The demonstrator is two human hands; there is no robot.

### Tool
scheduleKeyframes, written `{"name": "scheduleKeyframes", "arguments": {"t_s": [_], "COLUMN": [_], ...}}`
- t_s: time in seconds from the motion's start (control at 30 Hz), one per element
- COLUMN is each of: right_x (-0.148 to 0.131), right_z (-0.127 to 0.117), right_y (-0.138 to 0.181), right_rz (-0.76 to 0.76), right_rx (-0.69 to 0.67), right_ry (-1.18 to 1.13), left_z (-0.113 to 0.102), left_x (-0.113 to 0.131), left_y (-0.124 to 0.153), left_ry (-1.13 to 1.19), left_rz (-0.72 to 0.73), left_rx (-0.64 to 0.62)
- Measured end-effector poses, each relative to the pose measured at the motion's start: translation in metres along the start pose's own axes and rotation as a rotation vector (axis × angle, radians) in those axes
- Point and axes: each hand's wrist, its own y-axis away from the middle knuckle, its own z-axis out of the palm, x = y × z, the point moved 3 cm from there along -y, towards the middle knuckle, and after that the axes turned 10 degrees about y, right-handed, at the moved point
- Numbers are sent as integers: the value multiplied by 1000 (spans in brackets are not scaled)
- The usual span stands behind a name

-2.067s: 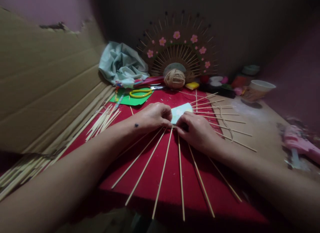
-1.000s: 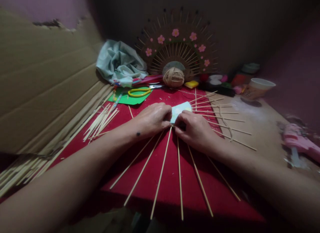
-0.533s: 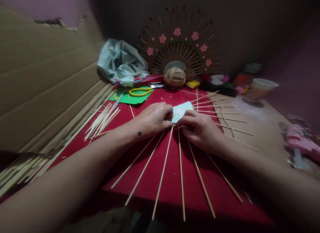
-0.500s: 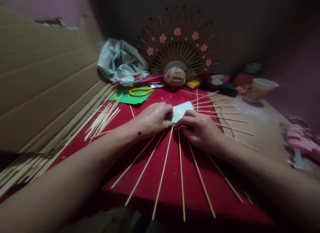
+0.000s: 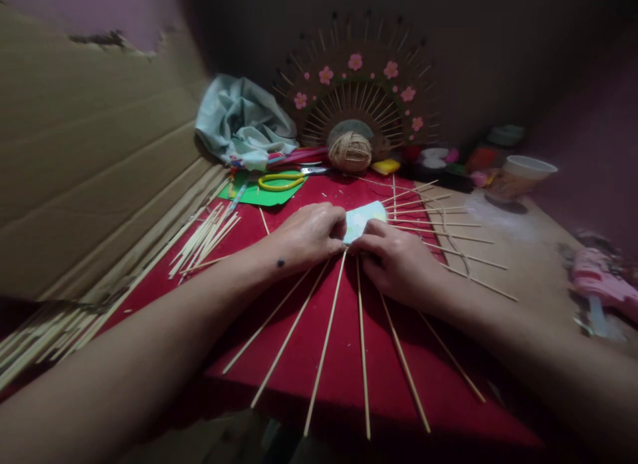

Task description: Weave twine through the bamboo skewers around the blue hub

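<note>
A pale blue-green patterned piece (image 5: 363, 219) lies on the red cloth (image 5: 289, 357), with thin wooden sticks (image 5: 326, 348) fanning out from it toward me and to the right. My left hand (image 5: 315, 234) is closed at the piece's left edge, fingers curled and thumb low beside a stick's inner end. At its near right edge, my right hand (image 5: 393, 258) has its fingers bent and pinched together. Both hands' fingertips meet close to the inner ends of the sticks. What exactly lies between the fingers is hidden.
Loose short sticks (image 5: 205, 241) lie left, near yellow-handled scissors (image 5: 282, 181) on green paper (image 5: 254, 193). Behind stand a twine ball (image 5: 349, 151), crumpled cloth (image 5: 244, 121) and a flowered stick fan (image 5: 355, 62). A cup (image 5: 527, 177) and pink glue gun (image 5: 598, 272) are right.
My right hand has shifted slightly, its fingers drawn a little nearer the left hand at the piece's edge. My left hand and the sticks stay nearly the same.
</note>
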Motion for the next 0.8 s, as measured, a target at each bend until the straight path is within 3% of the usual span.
{"name": "scheduleKeyframes", "arguments": {"t_s": [0.23,0.6,0.8], "right_x": [4,-1,1], "right_z": [0,2,1], "right_y": [3,1,2], "right_rz": [-49,-10,-4], "right_rx": [88,6,-22], "right_ry": [-148,-26,-73], "left_z": [-1,0,-7], "left_x": [1,0,-5], "left_y": [-1,-1,0], "left_ry": [19,23,231], "left_rz": [-26,-12,-85], "left_rx": [-10,4,-88]}}
